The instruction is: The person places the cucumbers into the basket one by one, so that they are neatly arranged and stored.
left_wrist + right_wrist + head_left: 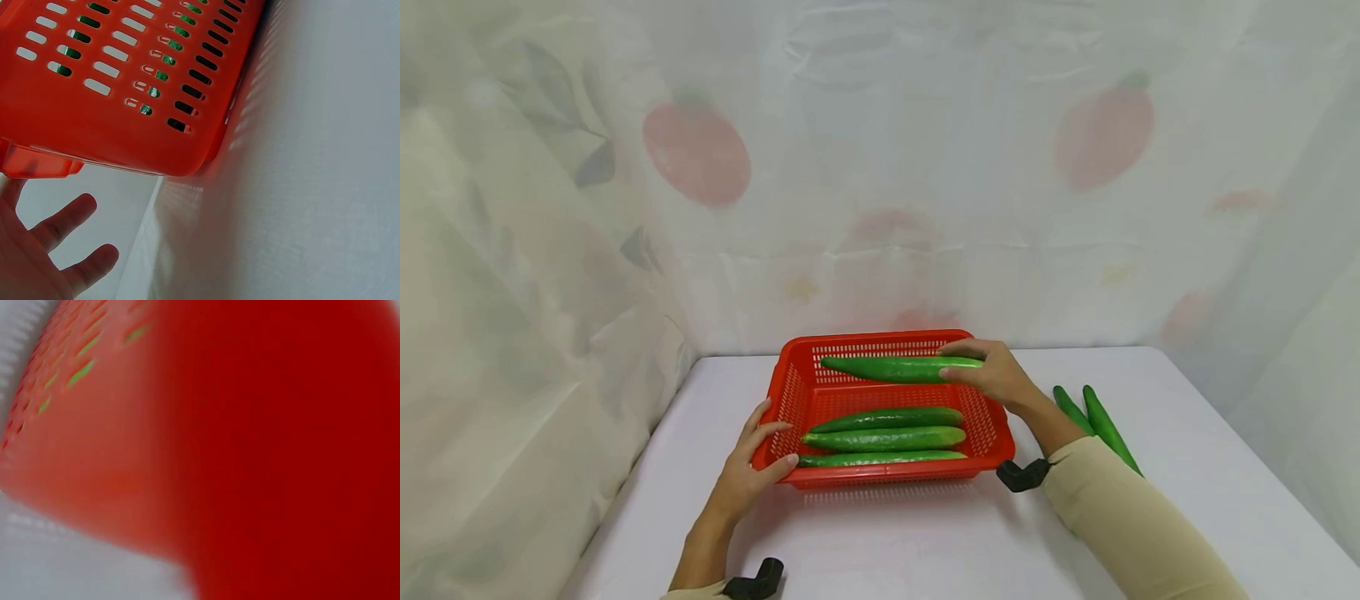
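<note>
Across the back part of the red basket the right hand holds a long green cucumber by its right end, thumb in front and fingers behind. Below it, several cucumbers lie side by side at the front of the basket. At the basket's left front corner the left hand rests with thumb and fingers spread over the rim. The left wrist view has the basket's outer wall and the left hand with spread fingers. Blurred basket wall fills most of the right wrist view; no hand shows there.
Cucumbers lie on the white table right of the basket, partly hidden by the right forearm. A patterned sheet hangs behind the table and along both sides.
</note>
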{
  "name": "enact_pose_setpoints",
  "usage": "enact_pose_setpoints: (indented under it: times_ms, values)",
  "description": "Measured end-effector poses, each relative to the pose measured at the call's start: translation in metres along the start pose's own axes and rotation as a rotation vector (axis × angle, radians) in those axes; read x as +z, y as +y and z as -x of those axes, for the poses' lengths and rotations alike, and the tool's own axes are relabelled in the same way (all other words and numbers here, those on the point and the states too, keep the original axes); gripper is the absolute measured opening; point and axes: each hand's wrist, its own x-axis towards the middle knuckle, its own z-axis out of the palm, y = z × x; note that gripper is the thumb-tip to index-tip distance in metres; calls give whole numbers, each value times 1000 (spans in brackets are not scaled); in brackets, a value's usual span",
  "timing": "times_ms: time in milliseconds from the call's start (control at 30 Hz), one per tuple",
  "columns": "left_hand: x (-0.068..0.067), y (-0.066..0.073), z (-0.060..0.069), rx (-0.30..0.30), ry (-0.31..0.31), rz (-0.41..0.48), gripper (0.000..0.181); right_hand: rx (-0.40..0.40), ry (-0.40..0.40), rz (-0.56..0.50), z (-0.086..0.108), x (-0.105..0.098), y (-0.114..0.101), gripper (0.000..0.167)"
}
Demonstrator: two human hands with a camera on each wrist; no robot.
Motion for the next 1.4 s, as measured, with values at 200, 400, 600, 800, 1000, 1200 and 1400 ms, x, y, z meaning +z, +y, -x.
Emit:
enact_pose_setpoints:
  times_ms: [200,400,600,800,1000,1200,1400]
  values:
    - [-2,-1,1,-2,-5,18,41,-24,-17,43,-3,-1,-9,43]
    - [-1,-3,0,1,-3,6,43,-62,-49,91,-7,-4,-16,45]
    - [-2,-2,-1,18,-4,14,42,-17,-60,62,-16,-8,-25,44]
    - [0,-3,0,8,-4,5,43,-71,-90,37,-21,-4,-40,39]
    - [3,-4,0,9,-3,-4,44,-46,-114,5,-20,5,-45,40]
    - [2,-1,0,14,-3,-9,44,-33,-116,5,-37,15,-14,42]
    - [0,0,2,11,6,4,42,-16,-125,23,-45,23,-1,41]
